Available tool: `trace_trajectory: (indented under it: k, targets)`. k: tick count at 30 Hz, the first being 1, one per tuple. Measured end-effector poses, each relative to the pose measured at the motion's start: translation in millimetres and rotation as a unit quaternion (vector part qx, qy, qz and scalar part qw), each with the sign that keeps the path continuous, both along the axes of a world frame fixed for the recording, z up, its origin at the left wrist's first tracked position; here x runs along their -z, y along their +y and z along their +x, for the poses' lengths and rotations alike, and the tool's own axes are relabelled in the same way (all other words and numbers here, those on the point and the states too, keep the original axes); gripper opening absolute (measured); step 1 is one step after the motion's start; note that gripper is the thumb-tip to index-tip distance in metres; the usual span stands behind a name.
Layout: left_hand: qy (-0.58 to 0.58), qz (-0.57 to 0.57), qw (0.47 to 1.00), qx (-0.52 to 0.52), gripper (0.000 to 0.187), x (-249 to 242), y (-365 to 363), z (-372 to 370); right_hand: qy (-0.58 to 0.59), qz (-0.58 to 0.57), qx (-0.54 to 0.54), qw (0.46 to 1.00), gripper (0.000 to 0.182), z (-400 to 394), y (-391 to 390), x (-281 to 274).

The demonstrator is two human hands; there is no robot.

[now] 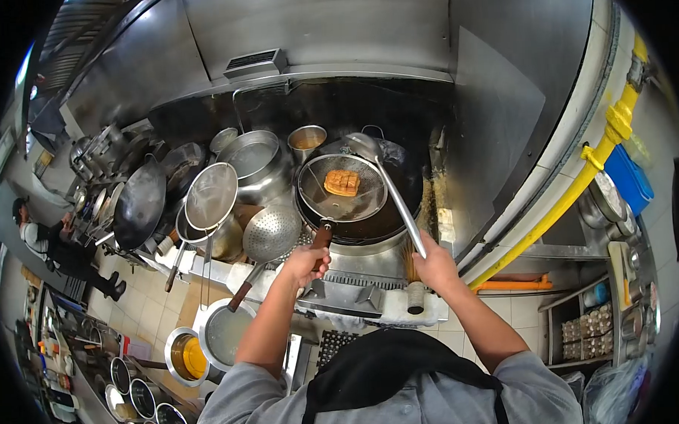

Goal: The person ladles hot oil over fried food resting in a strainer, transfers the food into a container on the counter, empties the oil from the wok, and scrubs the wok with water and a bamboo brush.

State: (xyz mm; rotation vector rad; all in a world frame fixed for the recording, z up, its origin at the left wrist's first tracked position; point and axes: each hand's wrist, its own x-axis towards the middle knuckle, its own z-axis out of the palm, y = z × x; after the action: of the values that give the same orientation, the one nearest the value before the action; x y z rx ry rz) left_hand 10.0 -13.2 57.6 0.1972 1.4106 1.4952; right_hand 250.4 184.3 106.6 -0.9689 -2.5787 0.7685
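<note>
My left hand [305, 264] is wrapped around the dark wooden handle of a round mesh strainer [314, 202]. In the strainer lies a golden-brown, roughly square piece of fried food [342, 183] with score lines across its top. Beneath it is a large dark wok [407, 186] on the range, partly covered by the strainer. My right hand [435, 265] grips the long metal handle of a ladle [363, 144], whose bowl is beyond the strainer's far right rim. Just below my right hand stands a bamboo brush [414, 284].
Left of the wok are a perforated skimmer [271, 233], another mesh strainer [212, 195], a large pot [249, 157] and a small pot of brown liquid [307, 140]. Yellow liquid fills a bowl [189, 355] lower left. A person [64, 248] stands far left. A yellow pipe [557, 238] runs along the right.
</note>
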Motion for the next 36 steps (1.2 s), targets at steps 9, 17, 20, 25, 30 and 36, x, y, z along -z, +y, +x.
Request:
trace_trajectory:
  k: [9,17,20,25,30,36]
  targets:
    - [-0.029,0.046,0.999,-0.003,0.006,21.8,-33.3,-0.5,0.082,-0.089,-0.004,0.993,0.054,18.6,-12.2,50.1]
    - [-0.053,0.042,0.998,-0.006,0.007,25.1,-36.9,-12.3,0.091,-0.089,0.03,0.991,0.05,18.9,-33.5,61.1]
    - [-0.058,0.036,0.998,0.015,0.007,27.7,-31.4,-22.6,0.095,-0.11,0.029,0.989,0.05,19.1,-34.4,65.3]
    - [-0.054,0.042,0.997,0.027,0.008,28.3,-25.6,-31.4,0.044,-0.148,0.06,0.986,0.05,16.1,-49.2,46.2]
    - [-0.032,0.046,0.997,0.044,0.011,40.8,-36.8,-28.4,0.084,-0.093,0.017,0.992,0.055,21.0,-47.2,65.2]
    - [-0.06,0.06,0.996,0.034,0.012,36.2,-37.4,-26.3,0.076,-0.085,0.039,0.993,0.049,15.0,-54.6,59.9]
